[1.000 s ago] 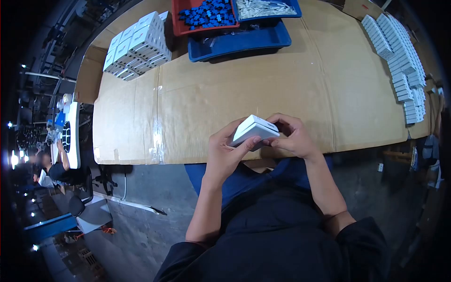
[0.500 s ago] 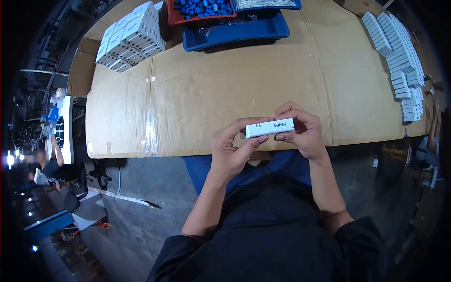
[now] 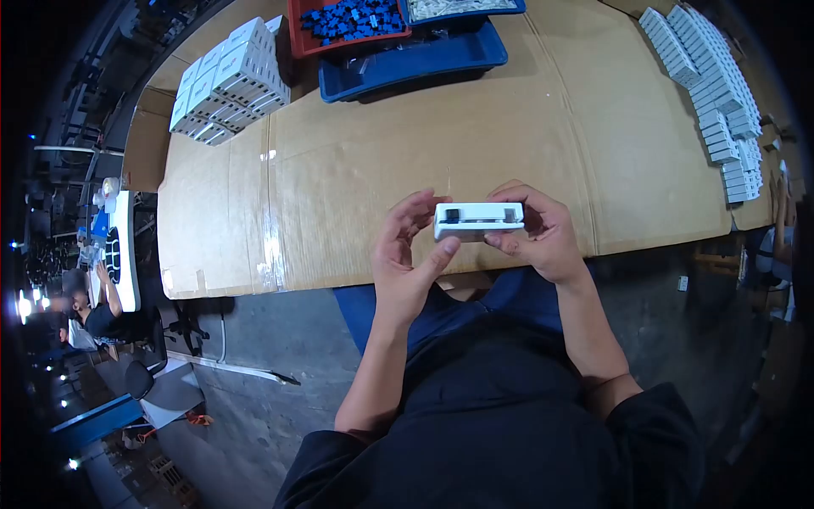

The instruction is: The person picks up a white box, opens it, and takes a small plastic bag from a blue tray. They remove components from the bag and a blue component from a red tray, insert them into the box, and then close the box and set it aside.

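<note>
A small white oblong plastic housing (image 3: 480, 222) is held up over the near edge of the table. Its slotted side faces me, with a dark part at the left end and a greyish part towards the right. My right hand (image 3: 547, 233) grips the right end between thumb and fingers. At the left end, the thumb of my left hand (image 3: 407, 246) touches the lower corner and a fingertip rests by the upper corner. The other left fingers are loosely curled, away from the housing.
Cardboard covers the table (image 3: 365, 161). White housings are stacked at the back left (image 3: 229, 85) and in rows at the right (image 3: 716, 102). At the back are a red tray (image 3: 307, 49) of blue parts, a blue tray (image 3: 415, 72) and a tray of white pieces (image 3: 462, 10). Another person (image 3: 106, 310) sits at the far left.
The housing has been turned over: its lettered face was towards me, and now its slotted side is. My left fingers have loosened and spread somewhat. The view has shifted slightly.
</note>
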Motion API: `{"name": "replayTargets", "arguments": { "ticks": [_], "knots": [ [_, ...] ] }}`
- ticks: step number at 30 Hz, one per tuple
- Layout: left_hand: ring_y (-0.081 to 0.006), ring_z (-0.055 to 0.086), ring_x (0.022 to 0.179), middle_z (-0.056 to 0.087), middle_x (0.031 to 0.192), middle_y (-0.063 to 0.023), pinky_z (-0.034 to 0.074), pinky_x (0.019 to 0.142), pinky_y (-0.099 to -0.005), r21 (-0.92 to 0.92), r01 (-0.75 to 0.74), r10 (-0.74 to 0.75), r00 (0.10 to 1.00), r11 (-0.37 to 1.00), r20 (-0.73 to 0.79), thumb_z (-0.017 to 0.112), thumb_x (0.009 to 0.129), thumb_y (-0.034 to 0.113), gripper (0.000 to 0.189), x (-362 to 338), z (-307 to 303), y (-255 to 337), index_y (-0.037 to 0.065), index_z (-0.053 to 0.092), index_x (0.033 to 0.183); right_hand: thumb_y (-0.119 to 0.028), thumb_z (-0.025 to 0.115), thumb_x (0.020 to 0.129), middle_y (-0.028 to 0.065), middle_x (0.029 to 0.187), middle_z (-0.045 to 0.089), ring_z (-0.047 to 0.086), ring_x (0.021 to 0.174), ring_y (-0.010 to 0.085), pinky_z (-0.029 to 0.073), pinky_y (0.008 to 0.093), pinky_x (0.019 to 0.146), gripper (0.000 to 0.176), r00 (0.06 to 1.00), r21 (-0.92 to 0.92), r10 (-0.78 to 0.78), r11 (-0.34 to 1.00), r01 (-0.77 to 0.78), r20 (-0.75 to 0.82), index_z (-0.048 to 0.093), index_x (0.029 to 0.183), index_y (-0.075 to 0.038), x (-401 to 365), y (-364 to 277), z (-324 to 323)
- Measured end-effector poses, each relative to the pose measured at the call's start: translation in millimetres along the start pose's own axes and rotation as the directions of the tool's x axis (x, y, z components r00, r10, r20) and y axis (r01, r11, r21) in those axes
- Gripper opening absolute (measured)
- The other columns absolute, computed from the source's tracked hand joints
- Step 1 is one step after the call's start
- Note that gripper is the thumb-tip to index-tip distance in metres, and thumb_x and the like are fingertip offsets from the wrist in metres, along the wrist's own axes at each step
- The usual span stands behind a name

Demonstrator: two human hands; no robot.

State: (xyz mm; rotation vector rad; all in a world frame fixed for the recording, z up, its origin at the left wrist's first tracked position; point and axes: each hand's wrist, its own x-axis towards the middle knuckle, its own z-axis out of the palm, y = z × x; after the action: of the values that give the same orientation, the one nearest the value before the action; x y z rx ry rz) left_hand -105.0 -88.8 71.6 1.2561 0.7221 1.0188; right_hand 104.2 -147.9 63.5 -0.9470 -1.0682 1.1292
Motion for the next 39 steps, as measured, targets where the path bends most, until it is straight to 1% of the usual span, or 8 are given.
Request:
{"name": "replayTargets", "arguments": {
  "ticks": [2,5,12,24,30,33,37,39],
  "knots": [
    [-0.0168,0.064,0.123,0.071,0.128,-0.0129,0.048,0.105,-0.0310,0.126,-0.037,0.028,0.997,0.991,0.070,0.086,0.087,0.010,0.052,-2,0,-4,0.000,0.065,0.134,0.000,0.085,0.084,0.0061,0.113,0.069,0.065,0.107,0.0155,0.052,0.0318,0.097,0.037,1.000,-0.044,0.008,0.999,-0.006,0.027,0.070,0.118,-0.001,-3,0,-2],
    [-0.0171,0.067,0.119,0.074,0.122,-0.0106,0.050,0.104,-0.0311,-0.011,0.114,-0.113,0.991,0.993,0.072,0.086,0.086,0.009,0.044,-8,4,-4,0.000,0.070,0.126,-0.003,0.086,0.083,0.0071,0.112,0.070,0.066,0.106,0.0163,0.053,0.0321,0.095,0.037,0.998,-0.071,-0.032,0.997,0.036,0.061,0.071,0.117,-0.001,-3,-1,-3],
    [-0.0177,0.072,0.110,0.078,0.115,-0.0109,0.055,0.097,-0.0313,0.221,-0.088,0.059,0.989,0.971,0.133,0.085,0.087,0.009,0.037,-6,-1,7,0.001,0.073,0.121,-0.006,0.086,0.081,0.0110,0.108,0.073,0.069,0.102,0.0219,0.053,0.0332,0.092,0.037,0.978,-0.285,-0.142,0.941,0.180,0.150,0.071,0.115,0.000,3,-11,-2],
    [-0.0205,0.071,0.113,0.077,0.116,-0.0127,0.054,0.100,-0.0330,0.259,-0.077,0.041,0.989,0.963,0.145,0.083,0.088,0.004,0.036,-4,-3,3,-0.001,0.070,0.121,0.000,0.082,0.083,0.0123,0.104,0.074,0.071,0.098,0.0225,0.055,0.0328,0.085,0.027,0.975,-0.377,-0.181,0.900,0.217,0.128,0.071,0.107,0.001,4,-8,1],
    [-0.0204,0.069,0.116,0.075,0.120,-0.0138,0.052,0.104,-0.0346,0.127,-0.052,0.041,0.996,0.991,0.085,0.085,0.086,0.005,0.039,1,8,7,-0.001,0.070,0.122,-0.002,0.083,0.085,0.0104,0.107,0.074,0.070,0.102,0.0190,0.055,0.0317,0.089,0.029,0.990,-0.278,-0.140,0.950,0.144,0.034,0.072,0.112,0.001,1,-5,-2],
    [-0.0187,0.067,0.119,0.075,0.120,-0.0093,0.050,0.102,-0.0343,0.129,-0.013,0.009,0.999,0.992,0.033,0.086,0.086,0.008,0.038,2,2,-6,0.001,0.073,0.120,-0.002,0.082,0.086,0.0090,0.112,0.073,0.069,0.103,0.0163,0.055,0.0322,0.093,0.034,0.997,0.008,-0.040,0.999,0.041,-0.068,0.070,0.118,0.001,0,-2,-4],
    [-0.0217,0.069,0.114,0.075,0.118,-0.0107,0.051,0.099,-0.0357,0.265,-0.120,0.120,0.993,0.957,0.017,0.083,0.087,0.006,0.033,1,-4,-7,0.000,0.073,0.118,-0.006,0.083,0.086,0.0085,0.118,0.070,0.066,0.113,0.0186,0.051,0.0348,0.102,0.045,0.997,-0.325,-0.070,0.944,0.056,-0.030,0.068,0.128,-0.001,12,-17,0],
    [-0.0234,0.070,0.111,0.074,0.116,-0.0118,0.053,0.096,-0.0354,0.344,-0.196,0.168,0.980,0.918,0.111,0.082,0.086,0.003,0.032,6,-10,-4,0.000,0.073,0.117,-0.008,0.085,0.084,0.0074,0.119,0.068,0.065,0.113,0.0217,0.049,0.0342,0.103,0.049,0.990,-0.420,-0.141,0.897,0.140,0.027,0.069,0.130,-0.004,17,-22,4]
  ]
}}
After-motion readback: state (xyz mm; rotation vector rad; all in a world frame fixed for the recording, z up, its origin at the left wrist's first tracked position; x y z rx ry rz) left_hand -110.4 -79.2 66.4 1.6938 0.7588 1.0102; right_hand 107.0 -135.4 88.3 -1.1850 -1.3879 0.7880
